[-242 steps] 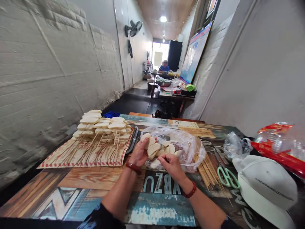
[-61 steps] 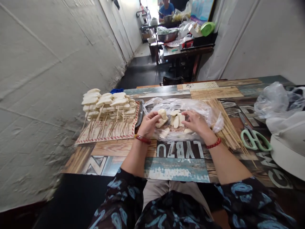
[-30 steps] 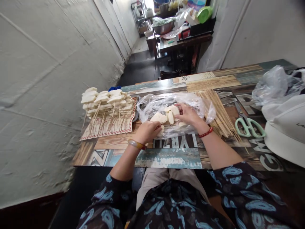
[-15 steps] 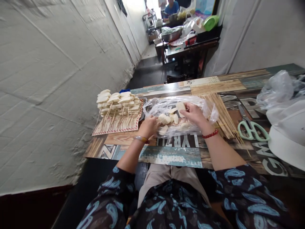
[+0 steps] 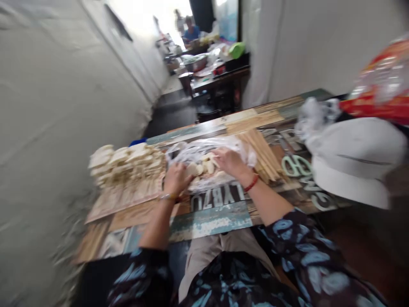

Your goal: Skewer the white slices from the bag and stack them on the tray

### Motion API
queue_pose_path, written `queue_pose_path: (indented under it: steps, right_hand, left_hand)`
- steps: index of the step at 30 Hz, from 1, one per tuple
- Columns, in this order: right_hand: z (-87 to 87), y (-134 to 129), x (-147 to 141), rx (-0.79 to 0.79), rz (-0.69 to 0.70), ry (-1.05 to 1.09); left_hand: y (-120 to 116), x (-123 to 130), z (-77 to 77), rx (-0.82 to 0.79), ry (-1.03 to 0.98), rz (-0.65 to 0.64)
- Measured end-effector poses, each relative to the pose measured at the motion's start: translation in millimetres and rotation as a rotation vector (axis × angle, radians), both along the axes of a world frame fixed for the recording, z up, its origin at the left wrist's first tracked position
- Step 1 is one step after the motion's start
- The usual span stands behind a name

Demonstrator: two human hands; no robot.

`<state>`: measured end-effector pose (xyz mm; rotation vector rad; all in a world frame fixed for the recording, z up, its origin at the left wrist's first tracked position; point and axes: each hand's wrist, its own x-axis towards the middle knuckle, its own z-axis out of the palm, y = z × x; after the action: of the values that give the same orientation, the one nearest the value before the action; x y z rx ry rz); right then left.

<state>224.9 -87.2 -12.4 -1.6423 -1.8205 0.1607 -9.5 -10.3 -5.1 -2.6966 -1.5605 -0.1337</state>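
Observation:
A clear plastic bag [image 5: 207,145] lies spread on the table with several pale, flat food slices [image 5: 210,166] on it. At its left side my left hand [image 5: 176,179] is closed, with a pale slice [image 5: 192,169] at its fingertips. My right hand [image 5: 230,162] reaches over the bag from the right, its fingertips down at the slices; blur hides whether one is between them. To the left, skewered pale slices [image 5: 128,162] lie piled up, their sticks over a patterned paper sheet [image 5: 124,204]. Bare wooden skewers [image 5: 260,153] lie beside the bag on the right.
Green-handled scissors [image 5: 295,165] and a white cap [image 5: 358,157] are on the right of the table [image 5: 211,219]. Behind the cap is a red and clear package [image 5: 383,85]. A wall [image 5: 47,128] runs along the left. Farther off, a person [image 5: 191,33] is by a cluttered table [image 5: 207,83].
My view has turned right, so the table appears farther left. My right hand, which held up a pale slice, is now lower among the slices. A slice now shows at my left fingertips.

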Motion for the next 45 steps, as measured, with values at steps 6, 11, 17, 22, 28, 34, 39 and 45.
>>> queue_pose_path:
  steps: [6, 11, 17, 22, 28, 34, 39, 45]
  right_hand:
    - [17.5, -0.1, -4.8, 0.164, -0.039, 0.026]
    - [18.1, 6.5, 22.3, 0.355, -0.248, 0.289]
    - [-0.2, 6.0, 82.4, 0.386, -0.54, 0.42]
    - [-22.7, 7.3, 105.2, 0.249, -0.59, 0.331]
    - [-31.2, -1.0, 114.4, 0.144, -0.581, 0.199]
    - [-17.8, -22.6, 156.4, -0.243, -0.686, -0.116]
    - [-19.6, -23.7, 158.9, -0.377, -0.692, -0.174]
    - [-22.0, -19.8, 154.6, -0.421, -0.753, -0.123]
  left_hand:
    - [12.5, -10.3, -0.7, 0.024, -0.147, -0.052]
    - [9.8, -13.4, 6.1, -0.172, -0.616, 0.02]
    - [-5.4, 23.3, 16.7, -0.799, -1.555, 0.123]
    - [1.6, 31.6, 7.2, -0.963, -1.757, 0.097]
    - [3.1, 20.2, -4.3, -0.988, -1.791, 0.094]
    - [2.6, 21.7, -8.5, -1.145, -1.904, 0.105]
    - [2.6, 23.2, -10.5, -1.257, -1.938, 0.148]
    - [3.4, 23.1, -8.2, -1.241, -1.935, 0.156]
